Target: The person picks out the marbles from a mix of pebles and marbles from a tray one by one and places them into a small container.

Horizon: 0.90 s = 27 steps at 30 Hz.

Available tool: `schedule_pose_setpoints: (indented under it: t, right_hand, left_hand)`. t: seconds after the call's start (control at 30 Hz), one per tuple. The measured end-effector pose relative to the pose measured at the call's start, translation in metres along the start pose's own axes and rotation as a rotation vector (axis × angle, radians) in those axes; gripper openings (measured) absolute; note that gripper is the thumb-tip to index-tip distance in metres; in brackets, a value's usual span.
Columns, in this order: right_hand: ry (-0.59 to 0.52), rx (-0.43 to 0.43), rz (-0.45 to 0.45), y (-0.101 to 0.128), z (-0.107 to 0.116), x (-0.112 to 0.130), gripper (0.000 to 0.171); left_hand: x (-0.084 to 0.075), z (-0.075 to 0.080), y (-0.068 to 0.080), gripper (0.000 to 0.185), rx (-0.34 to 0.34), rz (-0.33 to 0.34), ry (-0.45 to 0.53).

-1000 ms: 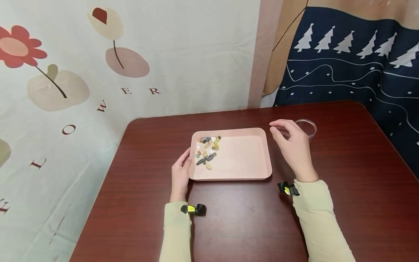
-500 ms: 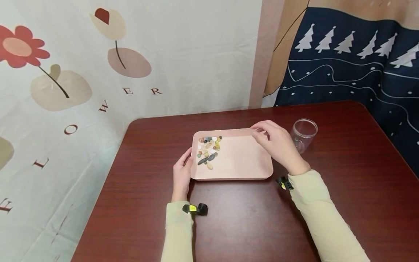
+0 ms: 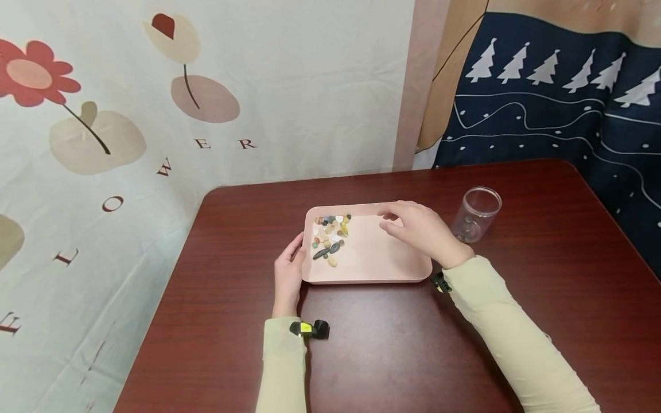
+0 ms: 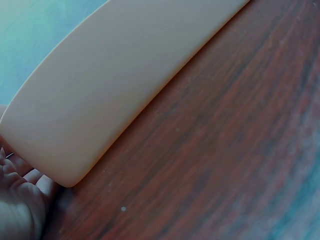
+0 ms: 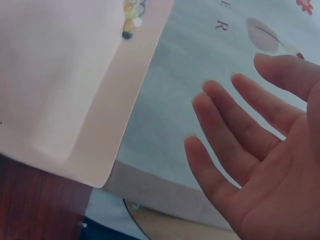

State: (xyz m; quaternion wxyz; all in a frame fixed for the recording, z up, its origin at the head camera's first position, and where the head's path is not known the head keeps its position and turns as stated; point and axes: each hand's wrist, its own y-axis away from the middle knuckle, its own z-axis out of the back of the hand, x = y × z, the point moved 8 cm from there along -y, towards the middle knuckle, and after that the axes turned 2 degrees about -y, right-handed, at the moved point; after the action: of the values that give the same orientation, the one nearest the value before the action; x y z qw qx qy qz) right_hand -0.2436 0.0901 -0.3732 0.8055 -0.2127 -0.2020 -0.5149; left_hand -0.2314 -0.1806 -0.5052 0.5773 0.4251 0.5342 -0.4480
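A pink rectangular tray (image 3: 384,252) lies on the table with several small coloured pebbles (image 3: 327,244) gathered at its left side. My left hand (image 3: 288,275) holds the tray by its left edge. In the left wrist view its fingers (image 4: 35,180) lie against the tray's end wall, partly hidden by it. Over the right half of the tray hovers my right hand (image 3: 418,232), thumb and fingers apart, with nothing between them. The right wrist view shows that palm (image 5: 280,185) bare and the fingers loosely bent, away from the tray's rim (image 5: 131,115).
To the right of the tray stands a clear glass cup (image 3: 477,215), upright, near my right wrist. The dark red wooden table (image 3: 372,350) reaches back to a pale printed cloth (image 3: 320,115); a navy cloth with white trees (image 3: 547,109) hangs at the right.
My right hand has come left from beside the glass cup to above the tray, uncovering the cup. The left hand stays at the tray's edge; the pebbles keep their places.
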Motion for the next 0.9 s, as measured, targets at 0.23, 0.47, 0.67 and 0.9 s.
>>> schedule_pose_setpoints:
  t: [0.23,0.47,0.67,0.9]
  right_hand:
    - [0.025,-0.005,0.099,-0.01,-0.01,0.011,0.022]
    - [0.009,0.043,0.122,-0.019,-0.023,0.013,0.022]
    - [-0.011,0.098,0.084,-0.029,-0.034,0.011,0.025]
    - [-0.031,0.14,0.058,-0.042,-0.05,0.004,0.026]
  left_hand:
    - [0.001,0.0,0.0,0.031,0.001,0.016,0.009]
    - [0.001,0.0,0.0,0.032,0.005,0.016,0.013]
    - [-0.001,0.0,0.0,0.032,-0.001,0.002,0.007]
    - [-0.001,0.002,0.0,0.031,-0.006,0.022,-0.042]
